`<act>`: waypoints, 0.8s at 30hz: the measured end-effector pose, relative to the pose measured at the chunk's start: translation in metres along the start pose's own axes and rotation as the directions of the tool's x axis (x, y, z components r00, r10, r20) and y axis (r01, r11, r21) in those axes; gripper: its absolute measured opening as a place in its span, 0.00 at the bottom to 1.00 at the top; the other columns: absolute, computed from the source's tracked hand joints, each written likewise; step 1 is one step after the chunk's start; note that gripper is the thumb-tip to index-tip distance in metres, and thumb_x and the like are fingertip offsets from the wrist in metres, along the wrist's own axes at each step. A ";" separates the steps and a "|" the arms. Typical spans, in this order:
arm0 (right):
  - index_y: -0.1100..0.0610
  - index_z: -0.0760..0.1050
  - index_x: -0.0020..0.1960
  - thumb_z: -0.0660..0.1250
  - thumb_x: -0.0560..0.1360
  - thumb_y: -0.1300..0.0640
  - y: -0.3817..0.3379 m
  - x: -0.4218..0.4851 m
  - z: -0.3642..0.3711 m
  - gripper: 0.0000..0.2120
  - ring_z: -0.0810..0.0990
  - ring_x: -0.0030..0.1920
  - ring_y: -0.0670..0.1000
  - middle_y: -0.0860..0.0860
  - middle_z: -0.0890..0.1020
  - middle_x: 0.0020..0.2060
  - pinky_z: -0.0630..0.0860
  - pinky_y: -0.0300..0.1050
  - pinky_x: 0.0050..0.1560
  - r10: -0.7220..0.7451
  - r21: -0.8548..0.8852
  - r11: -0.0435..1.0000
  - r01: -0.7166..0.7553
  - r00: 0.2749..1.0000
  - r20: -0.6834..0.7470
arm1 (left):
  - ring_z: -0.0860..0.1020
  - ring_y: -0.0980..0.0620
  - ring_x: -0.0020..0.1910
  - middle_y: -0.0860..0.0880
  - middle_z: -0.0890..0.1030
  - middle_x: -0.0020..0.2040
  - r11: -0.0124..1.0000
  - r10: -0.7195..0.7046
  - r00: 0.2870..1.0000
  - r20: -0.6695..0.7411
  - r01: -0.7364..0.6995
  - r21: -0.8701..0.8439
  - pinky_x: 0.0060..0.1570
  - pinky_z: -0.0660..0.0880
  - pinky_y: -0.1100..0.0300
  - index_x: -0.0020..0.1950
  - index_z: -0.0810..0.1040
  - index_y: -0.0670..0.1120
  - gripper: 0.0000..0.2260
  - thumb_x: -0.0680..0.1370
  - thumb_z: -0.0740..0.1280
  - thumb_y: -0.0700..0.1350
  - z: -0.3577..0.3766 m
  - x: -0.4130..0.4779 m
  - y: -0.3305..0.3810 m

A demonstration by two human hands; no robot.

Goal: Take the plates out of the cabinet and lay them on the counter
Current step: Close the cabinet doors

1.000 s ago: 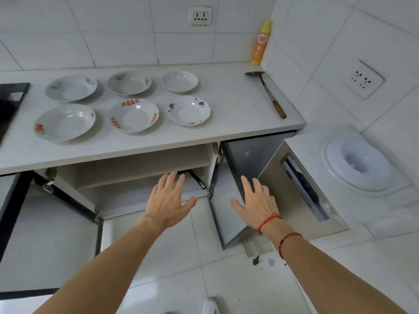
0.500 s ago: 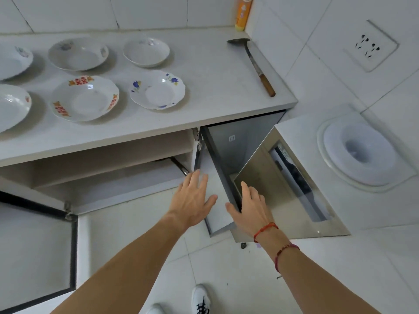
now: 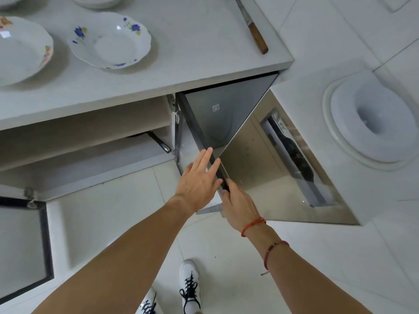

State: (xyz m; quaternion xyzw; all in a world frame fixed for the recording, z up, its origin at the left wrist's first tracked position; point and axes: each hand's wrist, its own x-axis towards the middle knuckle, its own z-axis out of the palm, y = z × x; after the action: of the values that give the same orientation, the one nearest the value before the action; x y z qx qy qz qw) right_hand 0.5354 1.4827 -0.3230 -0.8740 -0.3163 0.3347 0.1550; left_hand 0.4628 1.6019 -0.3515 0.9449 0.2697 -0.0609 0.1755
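Two plates lie on the white counter: one with blue flowers and one with orange flowers at the left edge. Part of a third dish shows at the top. The cabinet below stands open and I see no plates on its shelves. My left hand rests with straight fingers on the inner side of the grey right cabinet door, at its free edge. My right hand holds the lower end of that same edge from the outer side, most of its fingers hidden.
A dark pan handle sticks out of the cabinet shelf. The left cabinet door hangs open. A wooden-handled ladle lies on the counter's right end. A low white unit with a round basin stands to the right. My shoes are below.
My head dropped and moved in closer. Both hands moved forward and right to the free edge of the right door: the left now touches its inner side, and the right has taken hold of it.
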 end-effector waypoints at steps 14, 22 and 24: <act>0.53 0.70 0.67 0.53 0.82 0.59 -0.017 -0.016 0.026 0.16 0.76 0.36 0.50 0.54 0.80 0.42 0.73 0.41 0.34 -0.037 0.132 0.991 0.034 0.999 0.022 | 0.44 0.49 0.80 0.47 0.43 0.81 0.997 0.005 1.000 -0.014 -0.006 -0.075 0.75 0.58 0.44 0.80 0.51 0.49 0.26 0.84 0.48 0.55 0.005 -0.024 -0.027; 0.54 0.73 0.50 0.60 0.80 0.60 -0.060 -0.025 0.061 0.05 0.75 0.38 0.43 0.49 0.79 0.42 0.68 0.31 0.33 -0.025 0.252 0.968 0.005 0.997 0.076 | 0.54 0.48 0.79 0.47 0.44 0.81 0.981 0.002 0.999 -0.044 -0.010 -0.192 0.75 0.60 0.48 0.80 0.55 0.46 0.24 0.85 0.51 0.50 -0.007 -0.055 -0.063; 0.52 0.70 0.39 0.62 0.78 0.61 -0.074 -0.024 0.074 0.10 0.73 0.32 0.42 0.46 0.76 0.34 0.67 0.31 0.29 -0.020 0.298 0.954 -0.001 0.998 0.067 | 0.60 0.47 0.77 0.47 0.45 0.82 0.967 0.003 0.999 -0.044 -0.014 -0.254 0.73 0.63 0.50 0.79 0.56 0.45 0.23 0.84 0.54 0.47 -0.011 -0.063 -0.077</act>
State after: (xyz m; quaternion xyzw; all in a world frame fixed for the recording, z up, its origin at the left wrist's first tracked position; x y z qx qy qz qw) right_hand 0.4378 1.5269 -0.3289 -0.8270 -0.2715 0.4079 0.2756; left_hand 0.3693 1.6360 -0.3510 0.9169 0.2748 -0.0048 0.2894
